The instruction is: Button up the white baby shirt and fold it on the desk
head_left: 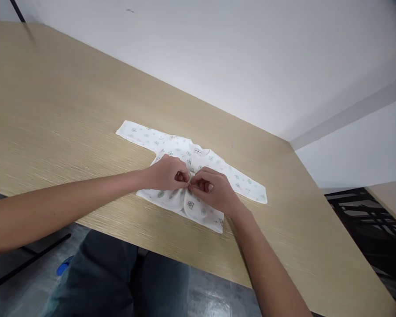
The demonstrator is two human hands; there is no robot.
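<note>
On the wood-grain table (69, 110), a white printed baby jacket (185, 152) lies with sleeves spread, its neck label (197, 151) too small to read. The left hand (171, 173) and right hand (214, 187) meet, fingertips pinching its front edges.
</note>
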